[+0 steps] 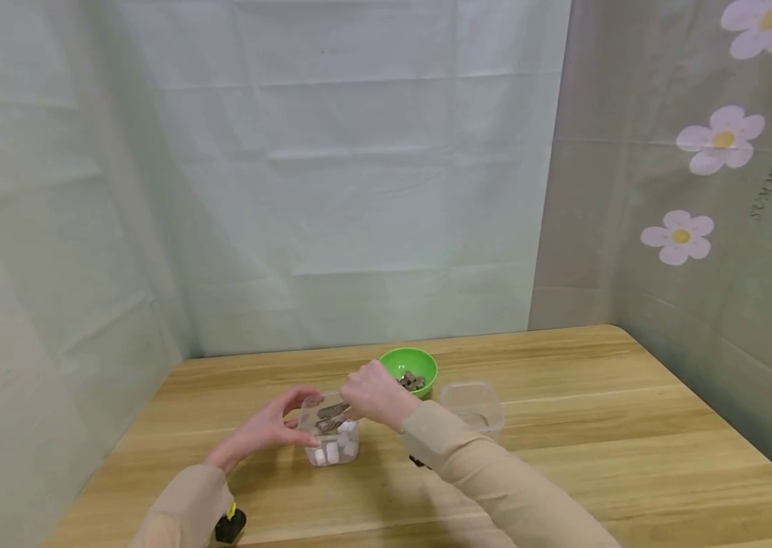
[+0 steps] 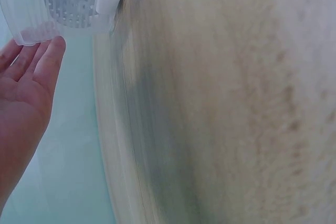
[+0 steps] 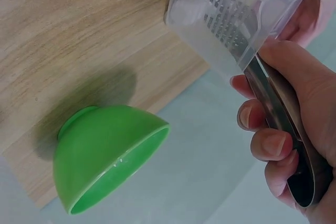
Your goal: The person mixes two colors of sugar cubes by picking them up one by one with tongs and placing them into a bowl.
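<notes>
My left hand (image 1: 266,428) holds a clear plastic container (image 1: 311,441) between thumb and fingers, thumb on the near side and fingers behind. White blocky pieces (image 1: 333,454) lie in its bottom. In the left wrist view the fingertips (image 2: 55,51) press against the container wall. My right hand (image 1: 379,392) grips metal tongs (image 3: 275,106) by the handles, fingers curled round both arms. The perforated tong heads (image 3: 231,22) reach down inside the container among the white pieces. Whether a piece is pinched between them I cannot tell.
A green bowl (image 1: 408,355) with brown pieces (image 1: 412,380) inside stands behind the right hand. Right of it sits another clear plastic container (image 1: 471,399), partly behind the right sleeve. A black object (image 1: 230,525) with a yellow part lies by the left sleeve on the wooden table (image 1: 605,426).
</notes>
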The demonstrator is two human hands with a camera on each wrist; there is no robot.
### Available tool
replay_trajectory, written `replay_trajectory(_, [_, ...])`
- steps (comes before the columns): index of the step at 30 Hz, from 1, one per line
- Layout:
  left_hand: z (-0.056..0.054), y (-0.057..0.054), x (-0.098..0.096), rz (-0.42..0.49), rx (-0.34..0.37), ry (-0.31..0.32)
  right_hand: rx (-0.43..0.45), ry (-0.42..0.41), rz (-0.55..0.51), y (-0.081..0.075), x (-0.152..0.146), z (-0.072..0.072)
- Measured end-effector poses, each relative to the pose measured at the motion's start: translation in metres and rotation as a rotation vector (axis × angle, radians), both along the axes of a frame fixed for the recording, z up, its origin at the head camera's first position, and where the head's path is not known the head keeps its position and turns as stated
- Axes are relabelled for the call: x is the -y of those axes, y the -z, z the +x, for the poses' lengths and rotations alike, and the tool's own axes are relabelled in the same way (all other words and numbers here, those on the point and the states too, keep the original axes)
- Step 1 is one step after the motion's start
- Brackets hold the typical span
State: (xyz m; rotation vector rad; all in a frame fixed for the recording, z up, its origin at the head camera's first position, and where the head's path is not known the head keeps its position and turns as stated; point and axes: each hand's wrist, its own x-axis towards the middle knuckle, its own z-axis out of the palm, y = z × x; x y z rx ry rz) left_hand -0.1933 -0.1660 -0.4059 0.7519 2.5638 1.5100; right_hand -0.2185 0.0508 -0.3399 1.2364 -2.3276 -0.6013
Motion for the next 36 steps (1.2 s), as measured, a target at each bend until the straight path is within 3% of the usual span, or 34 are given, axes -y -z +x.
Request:
replay_trajectory(9, [0.001,0.000,0.001,0.005,0.002,-0.003,-0.011,-0.061,-0.090,-0.003,-0.013,0.001])
replay_trajectory(24, [0.002,0.002,0.003,0.007,-0.007,-0.015,0.072,-0.103,-0.218,-0.003,-0.036,-0.001])
replay_trajectory(36, [0.000,0.004,0.001,0.001,-0.012,-0.023,0.134,-0.107,-0.276,-0.017,-0.056,0.006])
